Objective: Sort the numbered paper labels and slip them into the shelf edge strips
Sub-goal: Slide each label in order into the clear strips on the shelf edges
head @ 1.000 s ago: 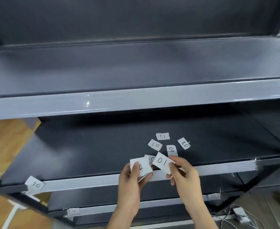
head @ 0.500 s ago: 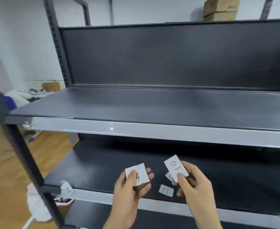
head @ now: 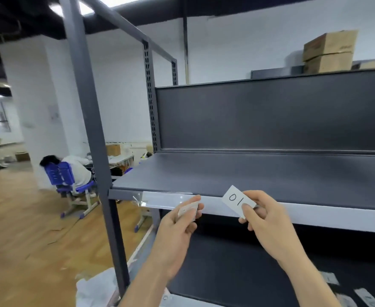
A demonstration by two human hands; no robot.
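My right hand [head: 262, 216] pinches a white paper label marked "10" [head: 235, 198] in front of the upper shelf's grey edge strip [head: 315, 216]. My left hand [head: 180, 227] grips another paper label [head: 187, 208] seen almost edge-on, raised to the clear plastic part of the strip [head: 164, 198] near the shelf's left end. A few loose labels [head: 366, 296] lie on the lower shelf at the bottom right, and one label [head: 165, 297] sits in the lower shelf's edge.
A dark upright post [head: 91, 138] of the rack stands just left of my left hand. A person sits on a blue chair [head: 69, 180] further left on the wooden floor. Cardboard boxes [head: 329, 52] stand on top of the rack. White plastic [head: 95, 289] lies by the post's foot.
The view has tilted up from the lower shelf to the upper one. Both hands rose with their labels to the upper shelf's edge strip; the left label turned edge-on.
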